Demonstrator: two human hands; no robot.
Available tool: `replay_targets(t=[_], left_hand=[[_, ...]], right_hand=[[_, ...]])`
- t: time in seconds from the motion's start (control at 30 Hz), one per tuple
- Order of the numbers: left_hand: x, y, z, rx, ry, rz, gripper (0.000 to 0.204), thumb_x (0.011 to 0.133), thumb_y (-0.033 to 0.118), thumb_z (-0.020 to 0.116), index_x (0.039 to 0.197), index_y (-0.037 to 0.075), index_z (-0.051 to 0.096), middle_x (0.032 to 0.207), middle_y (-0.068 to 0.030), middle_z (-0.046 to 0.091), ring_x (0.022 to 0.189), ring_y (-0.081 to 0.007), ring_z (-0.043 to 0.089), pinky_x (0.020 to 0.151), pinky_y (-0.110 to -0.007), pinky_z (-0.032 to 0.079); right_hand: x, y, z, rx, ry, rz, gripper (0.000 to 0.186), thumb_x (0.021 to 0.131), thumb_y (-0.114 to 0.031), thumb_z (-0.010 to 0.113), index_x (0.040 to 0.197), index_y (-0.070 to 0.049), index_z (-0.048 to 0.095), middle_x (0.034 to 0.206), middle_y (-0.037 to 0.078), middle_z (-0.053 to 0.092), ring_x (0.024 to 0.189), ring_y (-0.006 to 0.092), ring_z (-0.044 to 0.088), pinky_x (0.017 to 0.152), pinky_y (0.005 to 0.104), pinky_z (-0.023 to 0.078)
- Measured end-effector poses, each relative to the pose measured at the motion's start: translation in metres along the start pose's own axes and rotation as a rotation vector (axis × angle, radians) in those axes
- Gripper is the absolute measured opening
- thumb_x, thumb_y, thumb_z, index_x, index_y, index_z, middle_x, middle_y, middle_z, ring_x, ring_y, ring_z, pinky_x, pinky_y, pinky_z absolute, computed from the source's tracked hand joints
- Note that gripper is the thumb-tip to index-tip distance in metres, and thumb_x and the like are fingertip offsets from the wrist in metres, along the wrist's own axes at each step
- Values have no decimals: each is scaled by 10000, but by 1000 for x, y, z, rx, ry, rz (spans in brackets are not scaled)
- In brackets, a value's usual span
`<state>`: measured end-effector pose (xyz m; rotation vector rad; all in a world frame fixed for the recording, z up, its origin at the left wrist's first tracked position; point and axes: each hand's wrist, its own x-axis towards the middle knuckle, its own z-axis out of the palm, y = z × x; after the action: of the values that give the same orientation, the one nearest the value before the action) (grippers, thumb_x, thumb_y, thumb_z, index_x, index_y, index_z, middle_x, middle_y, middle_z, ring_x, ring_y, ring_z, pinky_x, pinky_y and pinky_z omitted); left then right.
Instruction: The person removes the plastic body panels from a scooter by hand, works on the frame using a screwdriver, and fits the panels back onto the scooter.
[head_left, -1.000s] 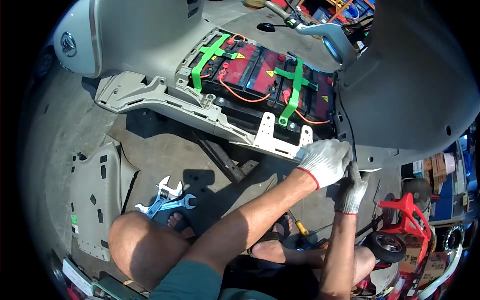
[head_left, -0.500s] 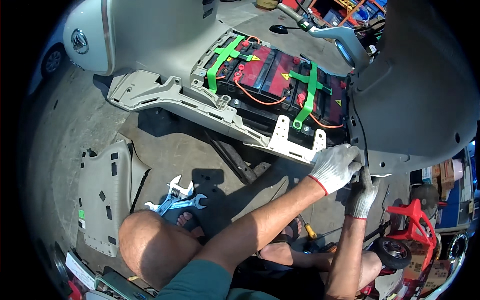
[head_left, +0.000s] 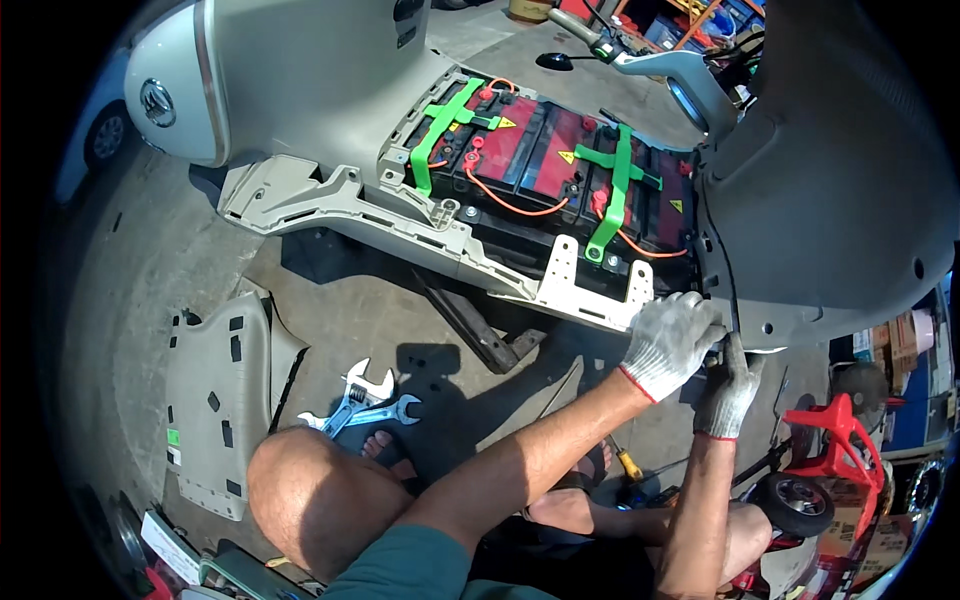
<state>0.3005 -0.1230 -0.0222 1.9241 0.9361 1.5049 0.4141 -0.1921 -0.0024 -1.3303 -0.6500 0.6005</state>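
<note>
Both my hands wear white knitted work gloves with red cuffs. My left hand (head_left: 668, 345) is closed, its curled fingers at the lower edge of the scooter's grey body panel (head_left: 820, 240). Close by on its right, my right hand (head_left: 728, 395) is closed too, fingers pointing up at the same edge. A thin black cable (head_left: 722, 245) runs down the panel to my fingertips. What the fingers hold is hidden. Left of the hands is the beige footboard frame (head_left: 590, 302). Behind it sit red-and-black batteries (head_left: 550, 150) under green straps (head_left: 622, 185) with orange wires.
An adjustable wrench (head_left: 355, 392) and an open-ended wrench (head_left: 395, 411) lie on the floor by my foot. Left of them is a removed grey panel (head_left: 215, 400). A yellow-handled screwdriver (head_left: 629, 465) is below my hands. A red plastic stand (head_left: 835, 440) and a small wheel (head_left: 797, 503) stand at right.
The whole view has shifted slightly. Both hands stay at the panel's lower edge, with my left fingers a little more curled.
</note>
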Motion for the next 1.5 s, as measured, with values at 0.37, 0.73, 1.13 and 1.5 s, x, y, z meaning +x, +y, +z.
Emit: replay_targets(t=[0.37,0.73,1.13,1.5], left_hand=[[1,-1,-8,-111,-105,-29,126,867,208,635,894,85,650,862,-91,611,826,-296,637,699,-417,509],[1,-2,-3,-148,-64,60,88,853,141,645,928,93,647,895,-97,649,848,-314,648,733,-430,524],[6,-1,-15,-180,-240,-77,133,871,157,613,943,72,685,932,-102,680,894,-294,661,780,-410,520],[-14,0,-37,-214,-220,-42,135,878,183,642,860,50,645,755,-140,633,729,-334,645,636,-416,494]], right_hand=[[-2,-2,3,-10,-12,-14,703,882,-48,668,1492,-83,320,1306,94,524,1090,185,560,862,333,493],[4,0,-7,-81,-21,-63,673,882,-74,686,1463,-50,347,1204,85,591,993,153,596,805,299,494],[-1,0,2,1,32,-59,591,866,-55,698,1367,-35,386,1060,52,573,858,106,537,717,251,460],[-2,-2,5,3,-19,-77,587,878,-85,700,1357,43,385,1154,132,625,976,208,640,855,316,531]])
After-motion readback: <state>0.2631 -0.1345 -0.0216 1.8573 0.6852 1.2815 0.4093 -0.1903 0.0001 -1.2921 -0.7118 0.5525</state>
